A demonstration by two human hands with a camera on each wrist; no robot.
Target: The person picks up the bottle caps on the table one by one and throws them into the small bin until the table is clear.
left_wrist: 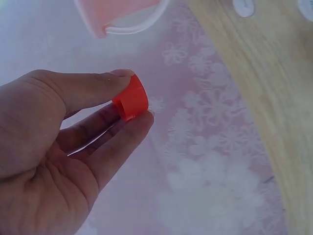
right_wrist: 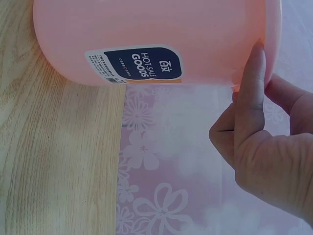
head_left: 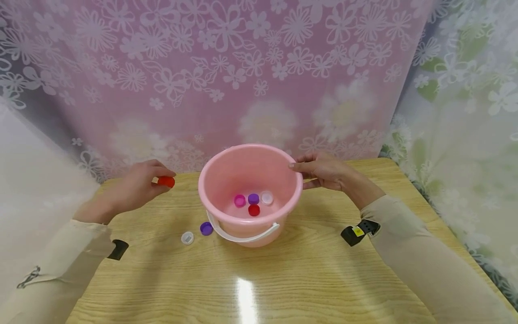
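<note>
Between thumb and fingertips, my left hand pinches a red bottle cap, held above the table to the left of the pink bucket. The left wrist view shows the same red cap with its rim between the thumb and a finger. My right hand grips the bucket's right rim, thumb over the edge and fingers against the outer wall. Inside the bucket lie a magenta cap, a purple cap, a white cap and a red cap.
On the wooden table, a white cap and an open-side-up purple cap lie left of the bucket. The white handle hangs down the bucket's front. A flowered curtain stands behind. A label is on the bucket's outer wall.
</note>
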